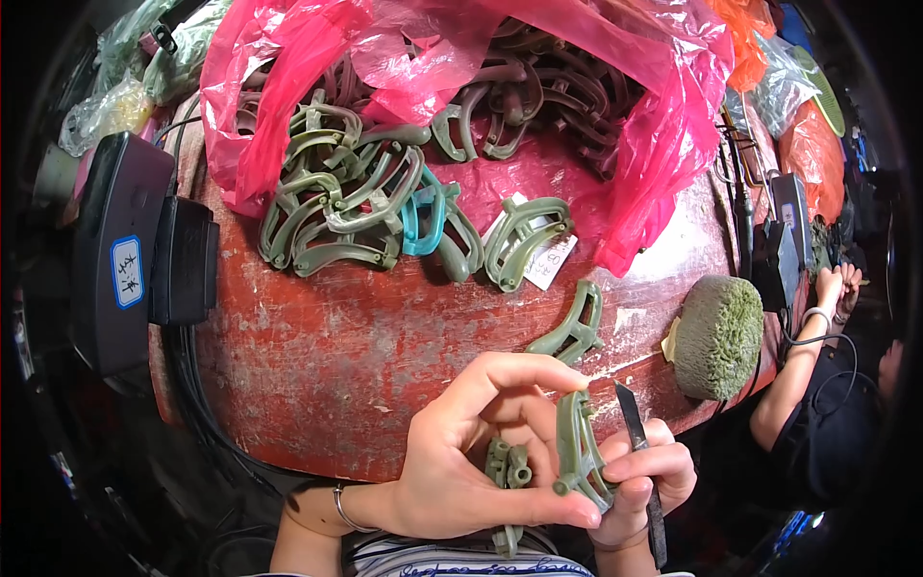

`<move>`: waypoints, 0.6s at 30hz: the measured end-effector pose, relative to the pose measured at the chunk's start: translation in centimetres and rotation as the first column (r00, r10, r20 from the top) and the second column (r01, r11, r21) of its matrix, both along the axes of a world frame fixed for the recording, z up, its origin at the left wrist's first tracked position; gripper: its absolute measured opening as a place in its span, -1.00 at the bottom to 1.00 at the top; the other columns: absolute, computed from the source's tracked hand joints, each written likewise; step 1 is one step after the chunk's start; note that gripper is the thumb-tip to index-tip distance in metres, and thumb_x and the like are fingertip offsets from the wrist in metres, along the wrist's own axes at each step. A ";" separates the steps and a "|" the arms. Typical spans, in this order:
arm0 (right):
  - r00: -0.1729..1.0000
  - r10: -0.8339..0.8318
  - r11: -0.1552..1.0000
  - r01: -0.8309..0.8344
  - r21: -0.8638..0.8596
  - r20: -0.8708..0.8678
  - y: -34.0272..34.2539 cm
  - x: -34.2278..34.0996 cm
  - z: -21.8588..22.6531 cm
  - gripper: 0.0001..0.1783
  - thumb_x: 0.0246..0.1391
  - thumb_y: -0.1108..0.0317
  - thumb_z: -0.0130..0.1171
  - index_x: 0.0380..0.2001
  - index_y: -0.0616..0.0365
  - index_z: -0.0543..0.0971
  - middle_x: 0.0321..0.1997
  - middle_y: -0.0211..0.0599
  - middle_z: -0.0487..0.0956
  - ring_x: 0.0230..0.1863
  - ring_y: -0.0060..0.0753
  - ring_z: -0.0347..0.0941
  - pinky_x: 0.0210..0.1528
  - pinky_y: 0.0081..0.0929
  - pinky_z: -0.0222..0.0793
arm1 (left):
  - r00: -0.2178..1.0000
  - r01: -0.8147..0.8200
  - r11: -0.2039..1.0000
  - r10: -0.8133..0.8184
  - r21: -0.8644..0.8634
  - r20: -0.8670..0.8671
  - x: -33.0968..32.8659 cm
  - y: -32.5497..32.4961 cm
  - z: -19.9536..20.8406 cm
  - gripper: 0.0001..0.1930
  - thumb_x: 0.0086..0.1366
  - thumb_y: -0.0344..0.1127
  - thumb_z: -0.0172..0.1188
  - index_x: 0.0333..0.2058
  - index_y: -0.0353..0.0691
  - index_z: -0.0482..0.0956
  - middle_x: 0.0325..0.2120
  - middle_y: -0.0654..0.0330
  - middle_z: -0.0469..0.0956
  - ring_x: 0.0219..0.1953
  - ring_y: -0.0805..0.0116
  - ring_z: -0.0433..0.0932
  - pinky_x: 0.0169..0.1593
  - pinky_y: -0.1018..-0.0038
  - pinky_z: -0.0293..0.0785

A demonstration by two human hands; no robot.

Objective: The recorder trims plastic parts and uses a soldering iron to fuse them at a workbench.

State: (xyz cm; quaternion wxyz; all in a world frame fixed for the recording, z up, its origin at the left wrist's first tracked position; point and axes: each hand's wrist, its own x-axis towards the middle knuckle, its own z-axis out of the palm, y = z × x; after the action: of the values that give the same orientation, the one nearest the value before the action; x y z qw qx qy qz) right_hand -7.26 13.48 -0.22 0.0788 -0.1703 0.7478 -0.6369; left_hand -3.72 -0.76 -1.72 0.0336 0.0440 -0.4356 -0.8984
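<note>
The left hand (450, 466) pinches a green, curved, openwork plastic frame (569, 440) near the edge of a scratched red table (317, 375); the right hand (674, 469) grips a slim, dark metal blade (632, 415) beside it.

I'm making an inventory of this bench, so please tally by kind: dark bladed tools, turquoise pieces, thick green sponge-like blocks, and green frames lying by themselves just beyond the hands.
Dark bladed tool, in the right hand: 1
Turquoise piece: 1
Green sponge-like block: 1
Green frame lying by itself: 1
Total: 4
</note>
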 end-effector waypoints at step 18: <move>0.965 0.171 0.984 -0.177 -0.013 -0.198 1.7 -2.2 1.0 -0.62 0.04 0.12 -0.04 -0.32 0.29 0.42 -0.77 -0.31 0.44 -0.73 -0.50 0.37 -0.64 -0.64 0.27 | 0.941 0.164 0.917 -0.256 0.365 0.221 -0.1 -0.9 0.6 -0.47 0.03 -0.50 0.15 -0.02 -0.38 0.14 -0.38 0.13 0.44 -0.61 0.57 0.42 -0.64 0.72 0.35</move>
State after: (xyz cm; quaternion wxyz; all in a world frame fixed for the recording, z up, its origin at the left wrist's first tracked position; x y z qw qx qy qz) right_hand -9.50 15.15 0.75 0.0579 -0.2985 0.7242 -0.6189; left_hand -3.84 -1.71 -1.09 -0.1305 0.1211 -0.2760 -0.9445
